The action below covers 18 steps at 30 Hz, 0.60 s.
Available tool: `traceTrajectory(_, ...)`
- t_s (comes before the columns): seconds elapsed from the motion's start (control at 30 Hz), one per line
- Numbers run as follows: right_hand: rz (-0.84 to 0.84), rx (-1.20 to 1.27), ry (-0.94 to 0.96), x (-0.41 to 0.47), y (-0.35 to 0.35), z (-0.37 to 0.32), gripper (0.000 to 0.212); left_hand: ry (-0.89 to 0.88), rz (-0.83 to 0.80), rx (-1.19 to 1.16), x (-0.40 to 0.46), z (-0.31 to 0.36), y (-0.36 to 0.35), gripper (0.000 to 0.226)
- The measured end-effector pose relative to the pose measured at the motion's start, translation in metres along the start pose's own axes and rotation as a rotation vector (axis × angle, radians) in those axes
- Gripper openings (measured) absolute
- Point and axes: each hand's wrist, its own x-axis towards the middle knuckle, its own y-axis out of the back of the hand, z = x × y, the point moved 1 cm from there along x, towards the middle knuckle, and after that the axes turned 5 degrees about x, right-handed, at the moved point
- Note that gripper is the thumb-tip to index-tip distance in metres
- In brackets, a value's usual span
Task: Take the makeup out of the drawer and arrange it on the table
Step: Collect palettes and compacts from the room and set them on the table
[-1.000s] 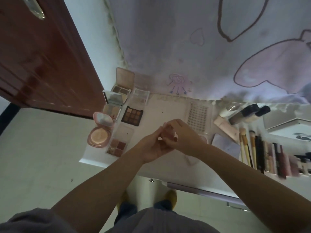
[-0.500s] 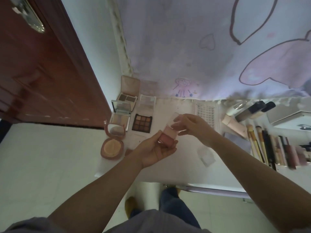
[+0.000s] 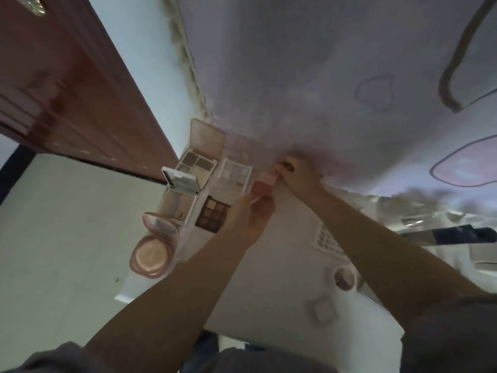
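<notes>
Blush compact [image 3: 263,185]: small, pink, lid hinged open.
Left hand [image 3: 248,214]: curled, gripped its base.
Right hand [image 3: 297,175]: pinched its lid.

One head-worn wide-angle view, looking steeply down and forward over both forearms. Table [image 3: 282,265] close below, wall [image 3: 295,76] ahead, door [image 3: 67,90] and floor [image 3: 53,224] at left. Edges bend; frame blurred.
</notes>
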Motion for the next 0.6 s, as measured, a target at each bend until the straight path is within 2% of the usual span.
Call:
traceTrajectory(0.13, -0.028, -0.113, 0.038, 0.014, -0.008, 0.008, 0.017, -0.063, 0.137, 0.074, 0.006, -0.001, -0.009, 0.027)
traceTrajectory(0.2, -0.022, -0.104, 0.018, 0.012, -0.011, 0.012, 0.014, -0.067, 0.17, 0.019, 0.011, -0.001, -0.011, 0.032)
traceTrajectory(0.33, -0.029, -0.065, -0.013, 0.007, -0.01, 0.013, 0.02, -0.092, 0.255, 0.168, -0.001, -0.01, -0.012, 0.031)
traceTrajectory(0.4, -0.036, -0.049, -0.041, -0.003, 0.0, 0.009, 0.029, -0.063, 0.207, 0.177, -0.005, -0.014, -0.011, 0.031)
traceTrajectory(0.47, -0.037, -0.035, -0.051, -0.023, 0.017, 0.009, 0.034, -0.055, 0.155, 0.287, -0.015, -0.022, -0.005, 0.024)
traceTrajectory(0.53, -0.032, -0.01, -0.048, -0.057, 0.037, 0.014, 0.029, -0.051, 0.092, 0.461, -0.024, -0.039, 0.004, 0.013)
traceTrajectory(0.6, -0.044, -0.006, -0.08, -0.103, 0.054, 0.024, 0.018, -0.02, 0.012, 0.705, -0.032, -0.064, 0.014, 0.02)
